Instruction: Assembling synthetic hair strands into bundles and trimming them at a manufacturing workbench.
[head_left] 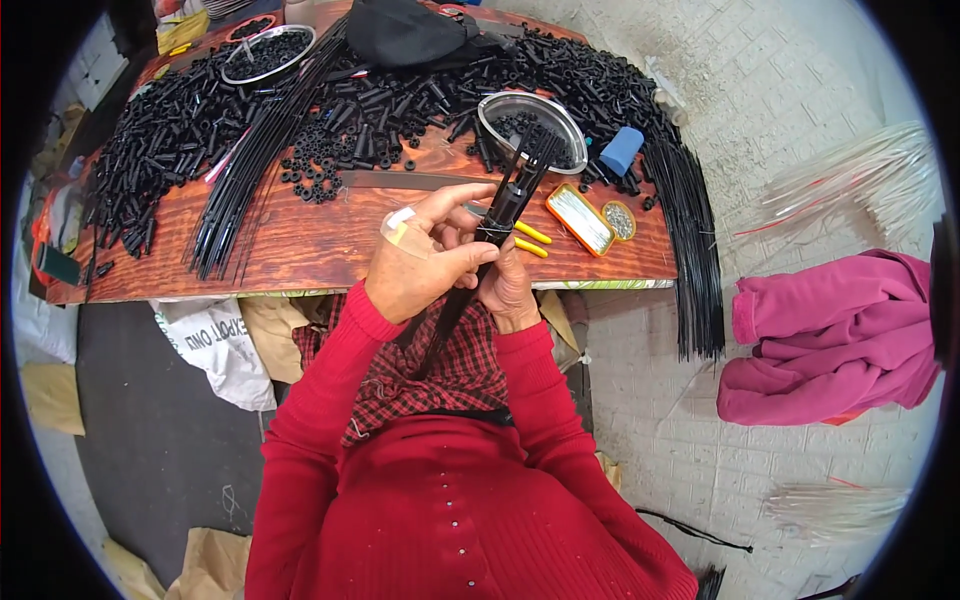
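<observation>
Reddish-brown wood shows on the table (300, 250) between broad heaps of small black parts (390, 115), which spread across its far side from left to right. Toward the near middle, the person's two hands hold a bundle of thin black rods (508, 205) over the near edge of the table. Its long axis slants from the lap, near and slightly left, to the far right; the far end points toward an oval metal tray (565, 130) and fans a little, while the near end runs down over a checked red cloth (450, 360).

The left hand (425, 250), with a pale dressing (398, 225) on its back, is half closed: the thumb presses on the bundle and the index finger reaches out beyond the others. The right hand (510, 285) closes around the bundle from the right, its fingers mostly hidden. Just beyond it lie yellow tool handles (532, 233), then an orange-rimmed box (580, 218) farther right. Another sheaf of black rods (690, 240) hangs off the table's right end.
</observation>
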